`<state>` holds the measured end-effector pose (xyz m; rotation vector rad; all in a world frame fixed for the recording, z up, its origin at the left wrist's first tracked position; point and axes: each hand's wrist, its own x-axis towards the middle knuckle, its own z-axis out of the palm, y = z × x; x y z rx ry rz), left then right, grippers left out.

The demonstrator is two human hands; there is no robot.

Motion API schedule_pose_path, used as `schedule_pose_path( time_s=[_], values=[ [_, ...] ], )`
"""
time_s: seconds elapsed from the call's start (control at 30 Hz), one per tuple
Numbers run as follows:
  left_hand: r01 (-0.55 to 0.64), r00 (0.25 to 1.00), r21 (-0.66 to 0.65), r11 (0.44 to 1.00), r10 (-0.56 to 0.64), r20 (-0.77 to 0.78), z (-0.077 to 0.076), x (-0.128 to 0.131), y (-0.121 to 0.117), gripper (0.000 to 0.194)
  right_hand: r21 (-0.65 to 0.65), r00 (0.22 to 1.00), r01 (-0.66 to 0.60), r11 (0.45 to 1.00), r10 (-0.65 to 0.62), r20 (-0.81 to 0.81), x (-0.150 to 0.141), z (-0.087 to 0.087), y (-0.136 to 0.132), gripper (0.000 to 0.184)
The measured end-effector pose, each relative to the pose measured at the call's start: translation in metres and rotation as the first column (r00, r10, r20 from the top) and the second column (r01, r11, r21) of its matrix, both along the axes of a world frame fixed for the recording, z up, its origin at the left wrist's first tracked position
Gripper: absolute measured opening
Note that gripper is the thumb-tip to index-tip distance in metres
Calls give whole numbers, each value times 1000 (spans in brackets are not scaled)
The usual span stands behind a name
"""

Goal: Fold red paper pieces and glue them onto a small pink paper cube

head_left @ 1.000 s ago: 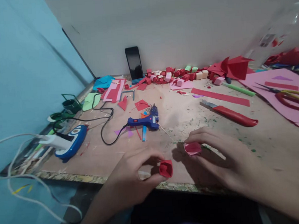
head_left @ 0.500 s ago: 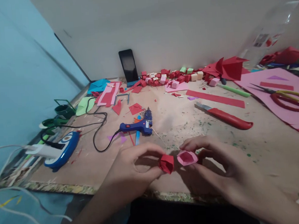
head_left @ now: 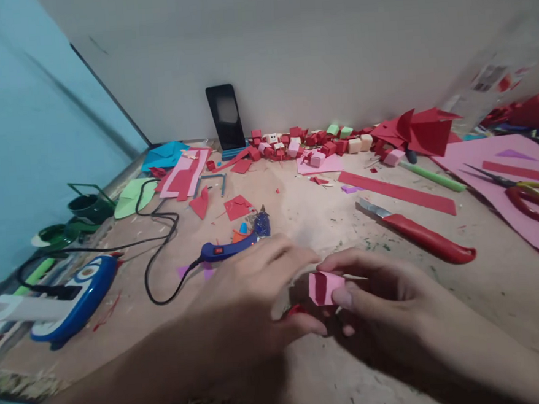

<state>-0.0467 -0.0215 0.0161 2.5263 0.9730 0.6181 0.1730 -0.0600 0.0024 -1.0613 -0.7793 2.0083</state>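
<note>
Between the thumb and fingers of my right hand [head_left: 391, 298] is a small folded pink paper box [head_left: 333, 287], its dark inside turned to the left. My left hand [head_left: 261, 289] curves close beside it, fingertips near the pink box's top left. A bit of the red paper box [head_left: 297, 309] shows inside the left hand's grasp, mostly hidden by fingers and thumb. Just behind the left hand lies a blue glue gun [head_left: 226, 249], its body partly covered by that hand.
A red-handled knife [head_left: 429, 237] lies right of centre, near a red paper strip [head_left: 398, 193]. Scissors [head_left: 527, 196] rest on pink paper [head_left: 469, 157]. Small paper cubes [head_left: 293, 146] line the back beside a phone [head_left: 225, 116]. A black cord [head_left: 147, 260] loops at left near a blue power strip [head_left: 80, 295].
My left hand has turned over and moved to cover most of the red box. The pink box has tilted in my right hand and shifted slightly left. The camera view has shifted too.
</note>
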Motion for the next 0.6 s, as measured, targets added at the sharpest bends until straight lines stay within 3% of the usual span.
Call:
schedule_pose_path(
  time_s=[0.1,0.2,0.3,0.4,0.5,0.6],
  values=[
    [37,993,17,999,-39,113,-1,10,5,29,72,1000,-25,997,26,-11,0,-4,13,29],
    [-29,985,-78,997,41,165,-2,11,9,19,222,996,-72,972,57,71,2,-9,23,33],
    [-120,985,-215,969,144,97,0,8,10,20,360,979,-124,925,54,198,5,-16,33,32],
    [-211,970,-264,941,236,65,1,7,8,21,428,955,-182,885,55,292,8,-20,40,22],
    [-256,928,-262,931,312,203,-4,9,6,23,465,941,-200,862,37,336,12,-20,44,24],
    [-200,902,-247,948,277,332,-10,10,6,29,467,926,-200,861,10,378,13,-19,46,27]
  ],
)
